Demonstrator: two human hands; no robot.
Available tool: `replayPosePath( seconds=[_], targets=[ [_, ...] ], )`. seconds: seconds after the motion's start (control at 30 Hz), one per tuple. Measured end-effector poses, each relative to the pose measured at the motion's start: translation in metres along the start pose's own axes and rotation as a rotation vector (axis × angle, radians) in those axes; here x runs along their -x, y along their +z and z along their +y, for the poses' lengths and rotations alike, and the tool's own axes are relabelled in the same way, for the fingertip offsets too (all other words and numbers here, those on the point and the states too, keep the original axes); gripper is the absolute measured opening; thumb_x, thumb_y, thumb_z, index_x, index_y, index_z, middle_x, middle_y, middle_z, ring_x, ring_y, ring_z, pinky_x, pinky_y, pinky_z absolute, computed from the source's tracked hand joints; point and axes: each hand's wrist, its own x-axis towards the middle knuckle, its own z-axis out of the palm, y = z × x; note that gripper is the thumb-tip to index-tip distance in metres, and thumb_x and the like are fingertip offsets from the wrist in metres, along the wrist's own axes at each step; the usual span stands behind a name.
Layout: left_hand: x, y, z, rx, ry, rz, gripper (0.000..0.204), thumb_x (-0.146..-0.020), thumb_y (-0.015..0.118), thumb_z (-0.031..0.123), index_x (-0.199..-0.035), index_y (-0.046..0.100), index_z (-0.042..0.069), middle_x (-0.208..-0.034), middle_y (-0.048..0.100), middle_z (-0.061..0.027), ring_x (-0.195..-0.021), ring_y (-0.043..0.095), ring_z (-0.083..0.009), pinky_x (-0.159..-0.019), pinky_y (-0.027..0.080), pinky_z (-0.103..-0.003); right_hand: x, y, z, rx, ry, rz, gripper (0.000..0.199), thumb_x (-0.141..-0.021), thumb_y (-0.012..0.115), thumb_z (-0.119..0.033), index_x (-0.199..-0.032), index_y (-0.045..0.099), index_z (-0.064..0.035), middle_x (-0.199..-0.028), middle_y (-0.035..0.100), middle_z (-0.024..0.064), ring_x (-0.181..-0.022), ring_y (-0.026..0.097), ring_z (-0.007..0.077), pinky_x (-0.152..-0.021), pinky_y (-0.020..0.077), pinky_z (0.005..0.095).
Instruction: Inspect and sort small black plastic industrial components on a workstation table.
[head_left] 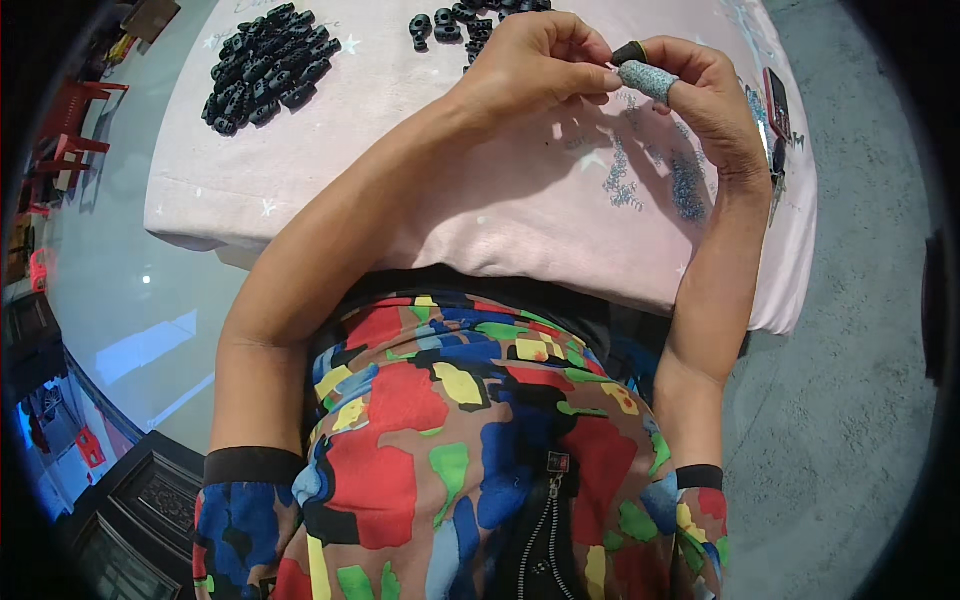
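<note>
Over the far right of the table my left hand (540, 65) and my right hand (715, 100) meet at the fingertips. Thumb and forefinger of the left are pinched together. A grey patterned wrap (648, 80) covers my right thumb, and a black cover (628, 53) seems to sit on the right forefinger. Whatever lies between the fingertips is too small or hidden to make out. Below the hands, tiny bluish-silver pieces (688, 188), perhaps springs, are scattered on the cloth. Past my left hand lie some black cord locks (448, 28), partly hidden by it.
A larger heap of black cord locks (265, 72) rests at the far left of the pink tablecloth (400, 90). Along the right edge lie a red and black device (776, 98) and what looks like scissors (777, 165). Red stools (72, 150) stand on the floor at left.
</note>
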Motion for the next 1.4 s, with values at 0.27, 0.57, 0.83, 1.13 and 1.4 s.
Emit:
replayPosePath(
  seconds=[0.27,0.57,0.83,1.13,1.4],
  targets=[
    [0.002,-0.019,0.009,-0.047,-0.014,0.014,0.014,-0.1,0.065,0.008,-0.112,0.064,0.0,-0.09,0.07,-0.0057,-0.074,0.066,-0.0113,-0.068,0.056,-0.023,0.0,-0.005,0.004,0.12,-0.009,0.026,0.026,-0.086,0.066,-0.009,-0.109,0.076,-0.0008,-0.093,0.073,0.0002,-0.084,0.065,0.0063,-0.076,0.0524,0.0218],
    [0.005,-0.027,0.009,0.005,-0.031,-0.033,0.016,-0.098,0.071,0.012,-0.11,0.064,0.004,-0.093,0.071,-0.0052,-0.077,0.066,-0.0092,-0.067,0.052,-0.02,-0.007,0.005,0.013,0.072,-0.071,0.085,0.027,-0.088,0.062,-0.004,-0.112,0.073,0.0016,-0.101,0.074,0.0042,-0.092,0.068,0.0099,-0.087,0.0534,0.0253],
    [0.001,-0.033,0.015,0.158,-0.118,-0.149,0.02,-0.098,0.072,0.021,-0.108,0.067,0.004,-0.094,0.071,-0.0031,-0.074,0.064,-0.008,-0.067,0.05,-0.02,-0.01,0.021,0.005,-0.068,-0.089,0.027,0.032,-0.089,0.06,0.0,-0.119,0.072,0.0007,-0.106,0.076,0.0071,-0.1,0.071,0.0136,-0.098,0.0538,0.0284],
    [0.042,-0.061,0.048,-0.38,-0.071,0.184,0.024,-0.102,0.066,0.03,-0.102,0.069,0.006,-0.095,0.07,-0.0073,-0.082,0.063,-0.0165,-0.073,0.052,-0.032,0.001,0.033,-0.026,-0.08,-0.01,-0.272,0.025,-0.089,0.059,-0.007,-0.11,0.068,0.0032,-0.099,0.072,0.0027,-0.089,0.065,0.0075,-0.075,0.0529,0.0227],
    [0.094,-0.063,0.028,-1.002,0.231,0.256,0.025,-0.098,0.07,0.019,-0.116,0.073,0.002,-0.095,0.075,-0.0068,-0.087,0.069,-0.0103,-0.08,0.054,-0.025,0.023,0.05,-0.02,-0.115,0.134,-0.274,0.025,-0.086,0.062,-0.016,-0.105,0.066,-0.0008,-0.09,0.065,0.0007,-0.078,0.057,0.0102,-0.069,0.0472,0.0255]
  ],
)
